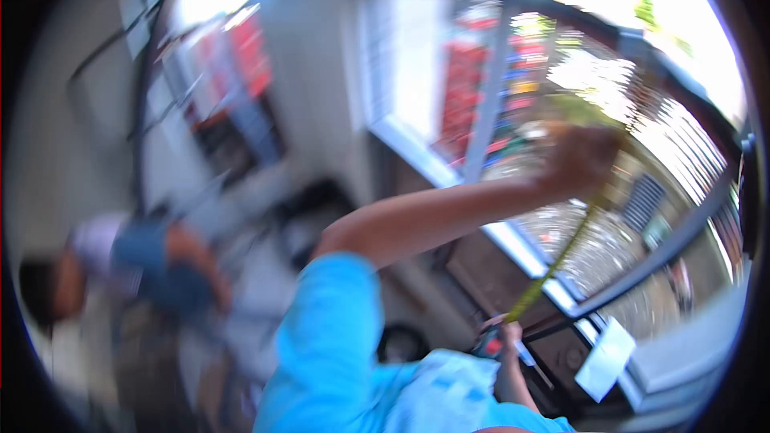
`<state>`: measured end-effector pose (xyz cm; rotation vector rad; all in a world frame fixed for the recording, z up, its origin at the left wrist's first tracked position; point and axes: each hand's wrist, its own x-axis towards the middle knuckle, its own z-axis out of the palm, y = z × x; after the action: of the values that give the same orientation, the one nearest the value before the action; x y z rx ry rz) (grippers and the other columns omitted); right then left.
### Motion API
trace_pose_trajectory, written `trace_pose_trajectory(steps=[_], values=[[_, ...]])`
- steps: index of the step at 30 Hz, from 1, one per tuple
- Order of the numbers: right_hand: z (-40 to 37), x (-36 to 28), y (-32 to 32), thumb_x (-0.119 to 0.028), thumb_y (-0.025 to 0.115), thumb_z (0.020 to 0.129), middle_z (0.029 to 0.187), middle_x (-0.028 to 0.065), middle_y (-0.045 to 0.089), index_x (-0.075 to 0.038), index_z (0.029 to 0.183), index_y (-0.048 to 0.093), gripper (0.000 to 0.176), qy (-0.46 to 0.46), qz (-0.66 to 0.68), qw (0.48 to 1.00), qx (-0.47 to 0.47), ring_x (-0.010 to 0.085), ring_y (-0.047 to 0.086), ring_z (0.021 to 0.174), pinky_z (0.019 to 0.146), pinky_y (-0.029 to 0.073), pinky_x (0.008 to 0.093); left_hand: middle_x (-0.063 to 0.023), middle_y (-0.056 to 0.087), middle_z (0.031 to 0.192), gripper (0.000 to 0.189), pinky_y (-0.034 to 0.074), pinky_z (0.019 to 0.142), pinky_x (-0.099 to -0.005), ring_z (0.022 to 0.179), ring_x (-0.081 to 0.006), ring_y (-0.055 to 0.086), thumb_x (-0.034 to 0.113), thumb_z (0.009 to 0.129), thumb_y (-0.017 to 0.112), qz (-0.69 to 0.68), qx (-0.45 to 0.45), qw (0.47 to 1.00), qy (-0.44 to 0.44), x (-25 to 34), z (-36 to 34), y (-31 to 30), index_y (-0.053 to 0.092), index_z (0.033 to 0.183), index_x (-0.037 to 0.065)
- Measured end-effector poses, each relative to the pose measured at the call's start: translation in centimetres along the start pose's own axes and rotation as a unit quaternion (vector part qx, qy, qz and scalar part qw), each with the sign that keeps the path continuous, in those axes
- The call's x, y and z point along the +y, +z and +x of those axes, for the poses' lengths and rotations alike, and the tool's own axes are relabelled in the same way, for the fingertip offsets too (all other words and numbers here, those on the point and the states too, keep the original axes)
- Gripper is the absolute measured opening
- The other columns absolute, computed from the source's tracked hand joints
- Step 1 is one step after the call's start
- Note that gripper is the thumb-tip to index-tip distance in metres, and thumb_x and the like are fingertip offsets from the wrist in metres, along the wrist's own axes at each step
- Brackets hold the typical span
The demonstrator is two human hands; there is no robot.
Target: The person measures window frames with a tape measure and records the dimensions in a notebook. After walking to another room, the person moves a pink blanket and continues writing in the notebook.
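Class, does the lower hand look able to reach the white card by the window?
Probably yes: the lower hand is near the white card with nothing visible between them, though it is gripping the yellow tape.

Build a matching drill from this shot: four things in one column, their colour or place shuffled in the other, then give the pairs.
Column one
1 tape
2 sleeve of the raised arm
3 paper sheet
4 raised hand

Column two
A white, low on the right
B up against the window
C bright blue
D yellow, stretched down to the lower hand

Pairs: 1-D, 2-C, 3-A, 4-B
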<state>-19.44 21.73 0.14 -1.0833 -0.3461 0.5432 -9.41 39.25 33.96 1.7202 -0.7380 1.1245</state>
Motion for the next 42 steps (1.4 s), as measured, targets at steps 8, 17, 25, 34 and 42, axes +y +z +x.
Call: trace_pose_trajectory(steps=[8, 17, 25, 34, 42], values=[[-2.6, 5.7, -7.4, -0.032, 0.065, 0.084, 0.076, 0.0061, 0.062, -0.004, 0.088, 0.061, 0.029, -0.087, -0.109, 0.97, 0.201, 0.0138, 0.059, 0.067, 0.062, 0.048, 0.0295, -0.0072, 0.061, 0.066, 0.018, 0.046, 0.059, -0.0326, 0.058, -0.0141, 0.057, 0.015, 0.087, 0.055, -0.038, -0.018, 0.999, -0.031, 5.2, 21.8, 6.8, 0.066, 0.084, 0.001], [-8.5, 6.9, -11.1, -0.027, 0.065, 0.083, 0.075, 0.0053, 0.063, -0.003, 0.086, 0.062, 0.024, -0.141, -0.148, 0.888, 0.411, 0.0124, 0.059, 0.07, 0.063, 0.047, 0.0279, -0.0043, 0.059, 0.063, 0.016, 0.042, 0.045, -0.0255, 0.049, -0.011, 0.054, 0.013, 0.088, 0.056, 0.045, 0.018, 0.976, 0.214, 8.0, 37.7, 13.5, 0.063, 0.077, 0.005], [-5.5, 4.3, -9.9, -0.023, 0.061, 0.085, 0.076, 0.0046, 0.063, -0.001, 0.087, 0.064, 0.022, -0.118, -0.213, 0.87, 0.428, 0.0091, 0.057, 0.071, 0.063, 0.046, 0.0267, -0.0064, 0.057, 0.06, 0.022, 0.041, 0.045, -0.0276, 0.049, -0.0126, 0.056, 0.012, 0.091, 0.049, 0.133, 0.074, 0.968, 0.201, 12.3, 42.5, 15.0, 0.059, 0.073, 0.005], [-2.1, 9.8, -8.1, -0.024, 0.063, 0.085, 0.076, 0.0059, 0.064, -0.002, 0.086, 0.064, 0.022, -0.11, -0.179, 0.845, 0.492, 0.0104, 0.059, 0.073, 0.065, 0.047, 0.0275, -0.0071, 0.058, 0.06, 0.015, 0.044, 0.043, -0.0269, 0.046, -0.014, 0.055, 0.007, 0.086, 0.054, 0.051, 0.003, 0.963, 0.266, 8.5, 40.3, 17.5, 0.061, 0.073, 0.003], [-2.3, 4.1, -4.7, -0.026, 0.061, 0.086, 0.074, 0.0073, 0.065, -0.002, 0.085, 0.065, 0.024, -0.124, -0.204, 0.829, 0.506, 0.0113, 0.061, 0.071, 0.063, 0.048, 0.0287, -0.0051, 0.062, 0.056, 0.013, 0.044, 0.047, -0.0278, 0.046, -0.0146, 0.057, 0.006, 0.075, 0.065, -0.002, -0.054, 0.967, 0.248, 9.0, 44.2, 16.9, 0.064, 0.062, 0.006]])
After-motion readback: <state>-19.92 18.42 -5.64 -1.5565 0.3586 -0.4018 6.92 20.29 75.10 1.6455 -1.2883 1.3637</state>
